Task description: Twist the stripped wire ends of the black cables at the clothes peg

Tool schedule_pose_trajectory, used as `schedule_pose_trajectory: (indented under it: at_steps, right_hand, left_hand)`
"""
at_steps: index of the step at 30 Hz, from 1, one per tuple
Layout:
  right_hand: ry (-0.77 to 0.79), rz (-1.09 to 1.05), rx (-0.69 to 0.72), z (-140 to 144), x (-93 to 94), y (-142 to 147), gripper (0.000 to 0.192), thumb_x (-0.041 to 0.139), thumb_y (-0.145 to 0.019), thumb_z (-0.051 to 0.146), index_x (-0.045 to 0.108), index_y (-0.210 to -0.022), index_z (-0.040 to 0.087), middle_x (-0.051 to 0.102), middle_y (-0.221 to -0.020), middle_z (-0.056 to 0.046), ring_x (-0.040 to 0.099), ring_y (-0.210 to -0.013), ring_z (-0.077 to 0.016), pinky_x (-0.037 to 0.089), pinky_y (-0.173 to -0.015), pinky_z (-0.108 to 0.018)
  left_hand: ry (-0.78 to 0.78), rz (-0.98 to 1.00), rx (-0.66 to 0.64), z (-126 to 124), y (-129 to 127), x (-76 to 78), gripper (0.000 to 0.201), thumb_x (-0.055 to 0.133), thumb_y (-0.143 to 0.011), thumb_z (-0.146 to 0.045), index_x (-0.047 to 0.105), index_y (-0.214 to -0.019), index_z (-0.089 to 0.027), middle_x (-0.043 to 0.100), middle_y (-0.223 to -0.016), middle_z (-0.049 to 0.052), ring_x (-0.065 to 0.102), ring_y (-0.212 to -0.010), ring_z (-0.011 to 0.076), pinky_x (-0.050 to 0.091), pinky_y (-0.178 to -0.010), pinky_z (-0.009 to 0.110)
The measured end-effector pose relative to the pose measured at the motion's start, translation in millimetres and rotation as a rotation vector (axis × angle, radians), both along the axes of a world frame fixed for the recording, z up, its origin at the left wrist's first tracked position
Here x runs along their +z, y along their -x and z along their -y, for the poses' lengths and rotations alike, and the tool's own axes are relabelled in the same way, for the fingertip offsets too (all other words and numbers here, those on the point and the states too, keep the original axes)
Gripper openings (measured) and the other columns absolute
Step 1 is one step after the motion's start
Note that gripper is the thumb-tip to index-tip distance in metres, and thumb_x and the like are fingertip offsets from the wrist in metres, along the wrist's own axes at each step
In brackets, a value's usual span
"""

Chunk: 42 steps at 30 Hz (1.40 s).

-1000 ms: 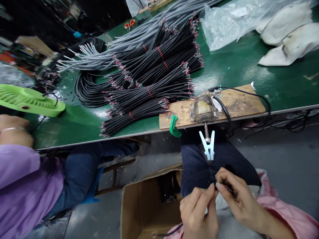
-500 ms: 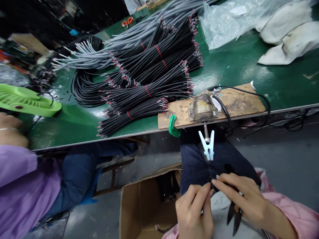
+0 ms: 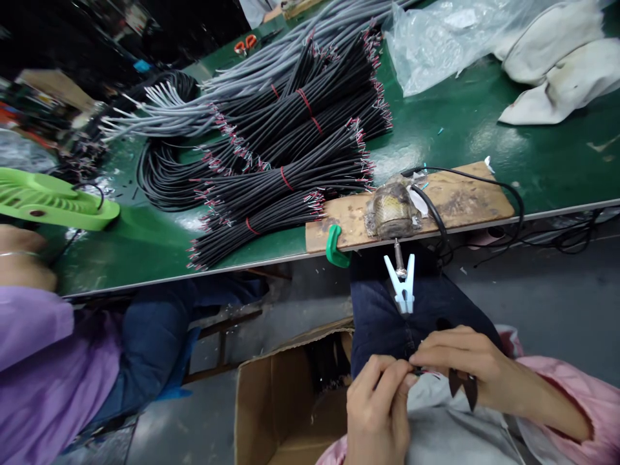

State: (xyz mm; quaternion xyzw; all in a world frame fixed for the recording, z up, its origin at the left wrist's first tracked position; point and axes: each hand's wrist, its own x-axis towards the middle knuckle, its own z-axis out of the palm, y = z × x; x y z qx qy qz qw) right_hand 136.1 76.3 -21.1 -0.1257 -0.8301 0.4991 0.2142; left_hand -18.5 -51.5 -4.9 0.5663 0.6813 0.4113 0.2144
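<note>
1. Down in the lap, the left hand (image 3: 375, 410) pinches the end of a thin black cable (image 3: 417, 371) between thumb and forefinger; the cable end sits right where the two hands meet, over the dark trousers.
2. The right hand (image 3: 465, 368) closes its fingertips on the same cable end, touching the left's fingertips. A pair of dark snips (image 3: 462, 386) hangs under its palm, blades pointing down, held by the lower fingers.
3. My read: the step in hand is working the stripped wire tips, sorting or twisting them. Too small to tell which strand is which.
4. The next move calls for a steady pinch from the left hand while the right handles the fine strands, and care that the dangling blades stay off the cloth and the fingers.
5. Just below left, an open cardboard box (image 3: 276, 407) with dark cable pieces inside.
6. Above the hands, a white clip (image 3: 401, 284) hangs from a metal spindle at the bench edge.
7. That spindle comes off a taped lump on a wooden board (image 3: 465, 200), held to the green bench (image 3: 460, 139) by a green clamp (image 3: 335, 248).
8. Further back, banded black cable bundles (image 3: 290, 168) lie stacked, with grey cables (image 3: 252, 77) beyond.
9. Far left, a person's purple sleeve (image 3: 43, 374) by a green plastic part (image 3: 53, 203).
</note>
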Motion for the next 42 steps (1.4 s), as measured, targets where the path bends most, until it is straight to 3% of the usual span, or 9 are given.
schedule_pose_trajectory:
  at_steps: [7,14,17,20,23,27,31,37,42]
  right_hand:
    - [-0.053,-0.068,0.000,5,-7.5,-3,0.021,0.048,-0.093,0.010,0.062,-0.107,0.017,0.071,-0.090,-0.007,0.068,-0.081,-0.0159,0.047,-0.070,-0.026]
    - [-0.136,-0.160,-0.243,21,-9.1,3,0.023,0.053,-0.082,0.002,0.059,-0.098,0.018,0.068,-0.077,-0.003,0.067,-0.071,-0.0162,0.047,-0.063,-0.026]
    - [-0.089,-0.139,-0.379,16,-7.6,2,0.021,0.055,-0.082,0.003,0.060,-0.094,0.019,0.066,-0.074,-0.001,0.064,-0.064,-0.0139,0.045,-0.059,-0.025]
    - [0.039,-0.114,-0.486,11,-6.9,1,0.018,0.056,-0.085,0.004,0.063,-0.091,0.020,0.064,-0.072,0.000,0.059,-0.059,-0.0118,0.044,-0.054,-0.023]
    - [0.193,-0.115,-0.394,14,-4.7,4,0.021,0.058,-0.085,0.006,0.066,-0.097,0.021,0.067,-0.079,-0.002,0.061,-0.062,-0.0123,0.046,-0.053,-0.022]
    - [0.329,-0.164,-0.290,24,1.2,14,0.023,0.063,-0.082,0.007,0.070,-0.099,0.020,0.069,-0.081,-0.003,0.060,-0.058,-0.0110,0.044,-0.046,-0.019]
    - [0.291,-0.179,-0.302,27,4.6,18,0.018,0.060,-0.085,0.005,0.071,-0.092,0.018,0.070,-0.077,-0.004,0.065,-0.066,-0.0129,0.050,-0.056,-0.020]
    - [0.020,-0.152,-0.443,25,4.6,15,0.022,0.061,-0.079,0.001,0.065,-0.092,0.018,0.068,-0.076,-0.002,0.064,-0.063,-0.0123,0.048,-0.058,-0.022]
    - [0.169,-0.120,-0.490,19,7.5,16,0.019,0.061,-0.081,0.004,0.067,-0.090,0.020,0.067,-0.075,-0.002,0.058,-0.055,-0.0105,0.043,-0.046,-0.020]
  left_hand:
    - [0.069,0.055,-0.022,-1,1,-0.1,0.018,0.055,-0.088,-0.004,0.067,-0.088,-0.017,0.063,-0.074,0.004,0.061,-0.064,0.0147,0.044,-0.060,0.023]
    - [0.123,0.176,-0.027,-1,-3,0.2,0.017,0.054,-0.089,-0.011,0.068,-0.081,-0.018,0.064,-0.067,0.003,0.058,-0.058,0.0140,0.038,-0.056,0.025]
    - [0.146,0.321,0.067,3,-6,-1.3,0.023,0.055,-0.092,-0.020,0.068,-0.073,-0.019,0.061,-0.058,0.002,0.056,-0.056,0.0140,0.034,-0.049,0.023]
    - [0.211,0.621,0.246,5,-9,-1.2,0.031,0.060,-0.090,-0.040,0.071,-0.071,-0.018,0.058,-0.056,0.001,0.046,-0.044,0.0089,0.026,-0.037,0.018]
    - [0.315,0.846,0.332,1,-10,2.4,0.042,0.066,-0.081,-0.054,0.072,-0.067,-0.015,0.055,-0.053,-0.001,0.031,-0.034,0.0021,0.020,-0.034,0.015]
    - [0.340,0.802,0.321,-6,-10,6.1,0.049,0.066,-0.081,-0.054,0.069,-0.057,-0.012,0.045,-0.047,-0.004,0.030,-0.033,0.0010,0.020,-0.034,0.015]
    - [0.303,0.749,0.324,-6,-12,0.8,0.045,0.065,-0.083,-0.051,0.071,-0.059,-0.013,0.045,-0.048,-0.004,0.031,-0.033,0.0019,0.021,-0.033,0.015]
    - [0.255,0.709,0.353,-2,-15,-1.5,0.041,0.068,-0.082,-0.047,0.071,-0.059,-0.013,0.048,-0.050,-0.002,0.033,-0.033,0.0018,0.022,-0.032,0.014]
    - [0.380,0.928,0.354,-6,-11,7.3,0.049,0.070,-0.075,-0.058,0.071,-0.057,-0.013,0.047,-0.045,-0.003,0.029,-0.031,-0.0004,0.019,-0.033,0.012]
